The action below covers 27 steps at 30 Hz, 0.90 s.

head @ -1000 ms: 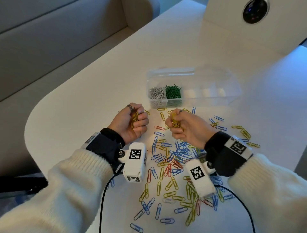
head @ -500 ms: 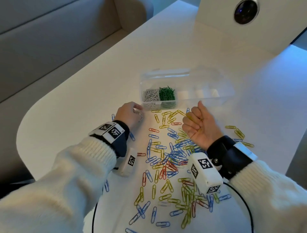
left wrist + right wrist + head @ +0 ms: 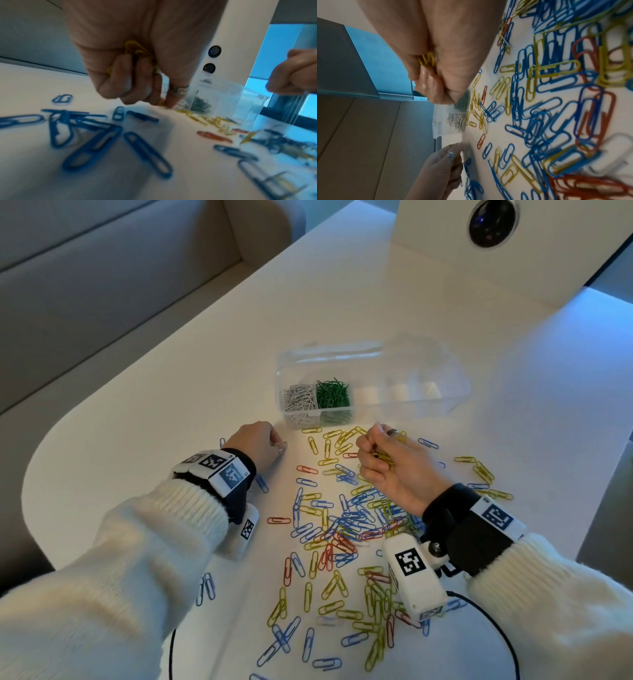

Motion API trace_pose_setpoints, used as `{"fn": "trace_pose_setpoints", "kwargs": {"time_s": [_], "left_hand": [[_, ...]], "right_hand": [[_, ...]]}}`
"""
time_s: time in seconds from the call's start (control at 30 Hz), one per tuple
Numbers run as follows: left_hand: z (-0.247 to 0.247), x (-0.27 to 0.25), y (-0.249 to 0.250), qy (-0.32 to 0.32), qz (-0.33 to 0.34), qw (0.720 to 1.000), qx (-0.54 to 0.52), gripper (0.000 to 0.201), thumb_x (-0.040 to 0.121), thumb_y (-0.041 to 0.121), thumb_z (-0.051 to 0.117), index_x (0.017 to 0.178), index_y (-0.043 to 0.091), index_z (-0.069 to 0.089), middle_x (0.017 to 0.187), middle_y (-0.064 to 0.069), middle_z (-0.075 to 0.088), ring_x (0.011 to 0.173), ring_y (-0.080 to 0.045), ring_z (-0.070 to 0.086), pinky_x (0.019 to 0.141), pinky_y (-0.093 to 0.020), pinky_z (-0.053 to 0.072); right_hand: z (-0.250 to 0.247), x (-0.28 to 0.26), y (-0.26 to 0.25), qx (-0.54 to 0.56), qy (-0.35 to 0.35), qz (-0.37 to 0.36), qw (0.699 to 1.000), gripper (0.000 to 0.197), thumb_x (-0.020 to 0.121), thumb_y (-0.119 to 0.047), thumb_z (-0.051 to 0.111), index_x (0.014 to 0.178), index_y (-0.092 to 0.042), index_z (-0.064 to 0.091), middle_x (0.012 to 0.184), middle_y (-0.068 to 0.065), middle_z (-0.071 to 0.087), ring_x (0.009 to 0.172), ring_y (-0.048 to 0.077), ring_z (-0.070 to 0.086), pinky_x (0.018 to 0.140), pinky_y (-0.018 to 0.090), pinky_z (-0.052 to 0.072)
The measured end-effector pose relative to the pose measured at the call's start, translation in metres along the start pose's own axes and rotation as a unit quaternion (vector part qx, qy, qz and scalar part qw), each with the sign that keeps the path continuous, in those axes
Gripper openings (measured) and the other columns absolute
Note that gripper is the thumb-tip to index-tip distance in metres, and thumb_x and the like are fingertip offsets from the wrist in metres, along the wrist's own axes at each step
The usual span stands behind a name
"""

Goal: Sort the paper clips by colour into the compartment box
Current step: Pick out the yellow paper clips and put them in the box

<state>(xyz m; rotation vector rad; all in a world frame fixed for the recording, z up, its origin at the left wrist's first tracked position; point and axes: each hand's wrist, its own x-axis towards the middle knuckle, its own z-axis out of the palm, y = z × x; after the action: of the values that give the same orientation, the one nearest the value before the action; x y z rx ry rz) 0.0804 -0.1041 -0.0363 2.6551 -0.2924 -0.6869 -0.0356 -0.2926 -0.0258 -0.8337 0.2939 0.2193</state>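
Right hand (image 3: pixel 394 470) curled again since half a second ago, clutching yellow clips (image 3: pixel 383 457), my left hand (image 3: pixel 126 65) fisted round more yellow clips, loose clips (image 3: pixel 342 525) between my wrists, box (image 3: pixel 370 385) just beyond my knuckles.

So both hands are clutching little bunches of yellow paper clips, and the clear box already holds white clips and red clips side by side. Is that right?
Nearly. The box's second filled compartment holds green clips, not red, beside the white clips; the head view shows it. The rest stands: the left hand and right hand each hold yellow paper clips.
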Motion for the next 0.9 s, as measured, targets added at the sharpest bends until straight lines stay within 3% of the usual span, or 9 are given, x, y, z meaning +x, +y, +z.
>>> {"fn": "trace_pose_setpoints", "kwargs": {"time_s": [0.1,0.2,0.3,0.43,0.53,0.63,0.73,0.8,0.9], "left_hand": [[-0.004,-0.015,0.010,-0.051,-0.012,0.981,-0.188,0.015,0.094,0.018,0.044,0.081,0.014,0.047,0.070,0.000,0.048,0.062,-0.018,0.044,0.052,-0.024,0.031],[-0.007,-0.035,0.019,-0.209,-0.084,0.803,-0.552,0.021,0.080,0.014,0.035,0.060,0.019,0.036,0.046,0.005,0.029,0.033,-0.008,0.021,0.038,-0.011,0.012],[-0.004,-0.050,0.029,-0.300,-0.080,0.656,-0.688,0.014,0.066,0.018,0.036,0.052,0.016,0.036,0.044,0.003,0.028,0.031,-0.008,0.025,0.035,-0.010,0.013],[0.013,-0.056,0.043,-0.284,-0.131,0.621,-0.719,0.026,0.077,0.019,0.038,0.056,0.011,0.050,0.048,-0.003,0.048,0.036,-0.013,0.049,0.034,-0.016,0.043],[0.027,-0.058,0.047,-0.285,-0.154,0.587,-0.742,0.046,0.094,0.019,0.031,0.069,0.005,0.067,0.062,-0.007,0.065,0.052,-0.017,0.065,0.051,-0.030,0.058],[0.027,-0.063,0.051,-0.305,-0.170,0.504,-0.790,0.025,0.086,0.011,0.034,0.078,0.005,0.057,0.063,-0.007,0.060,0.052,-0.012,0.058,0.044,-0.032,0.055],[0.019,-0.067,0.055,-0.311,-0.184,0.439,-0.822,0.024,0.075,-0.004,0.040,0.059,-0.005,0.057,0.045,-0.015,0.056,0.033,-0.025,0.055,0.029,-0.029,0.046],[0.019,-0.066,0.054,-0.276,-0.195,0.465,-0.818,0.011,0.060,-0.006,0.051,0.052,-0.003,0.057,0.042,-0.012,0.055,0.033,-0.023,0.056,0.029,-0.027,0.046],[0.020,-0.060,0.049,-0.229,-0.210,0.484,-0.818,0.019,0.074,0.002,0.041,0.069,-0.002,0.059,0.059,-0.014,0.064,0.046,-0.025,0.064,0.039,-0.034,0.054]], "right_hand": [[-0.001,-0.002,-0.001,-0.018,0.000,-0.001,1.000,0.028,0.098,-0.020,0.034,0.076,-0.011,0.049,0.068,-0.001,0.043,0.047,0.005,0.031,0.042,0.016,0.030],[0.006,-0.007,-0.009,-0.089,0.010,0.003,0.996,0.026,0.099,-0.023,0.034,0.079,-0.013,0.045,0.060,-0.004,0.040,0.046,0.007,0.027,0.040,0.016,0.026],[0.030,-0.011,-0.019,-0.356,0.012,-0.021,0.934,0.031,0.098,-0.031,0.038,0.071,-0.016,0.041,0.055,-0.007,0.031,0.045,0.006,0.024,0.042,0.017,0.023],[0.062,-0.012,-0.026,-0.630,-0.009,-0.079,0.773,0.029,0.093,-0.032,0.050,0.073,-0.011,0.048,0.049,-0.008,0.042,0.044,0.001,0.039,0.047,0.013,0.032],[0.070,-0.011,-0.024,-0.687,-0.028,-0.071,0.722,0.025,0.090,-0.032,0.056,0.077,-0.013,0.048,0.061,-0.007,0.044,0.062,0.013,0.050,0.052,0.016,0.032],[0.074,-0.010,-0.019,-0.733,-0.039,-0.056,0.677,0.014,0.089,-0.025,0.059,0.086,-0.013,0.052,0.080,-0.005,0.046,0.078,0.014,0.046,0.057,0.018,0.030],[0.075,-0.011,-0.010,-0.746,-0.046,-0.047,0.663,0.021,0.088,-0.020,0.059,0.107,-0.009,0.057,0.113,0.003,0.050,0.102,0.015,0.046,0.081,0.019,0.032],[0.076,-0.016,-0.007,-0.734,-0.059,-0.069,0.673,0.031,0.089,-0.022,0.057,0.118,-0.011,0.057,0.120,0.003,0.054,0.109,0.015,0.049,0.093,0.020,0.035],[0.068,-0.023,-0.013,-0.663,0.003,-0.158,0.732,0.025,0.093,-0.023,0.051,0.114,-0.016,0.063,0.110,-0.003,0.065,0.092,0.006,0.058,0.083,0.010,0.039]]}}
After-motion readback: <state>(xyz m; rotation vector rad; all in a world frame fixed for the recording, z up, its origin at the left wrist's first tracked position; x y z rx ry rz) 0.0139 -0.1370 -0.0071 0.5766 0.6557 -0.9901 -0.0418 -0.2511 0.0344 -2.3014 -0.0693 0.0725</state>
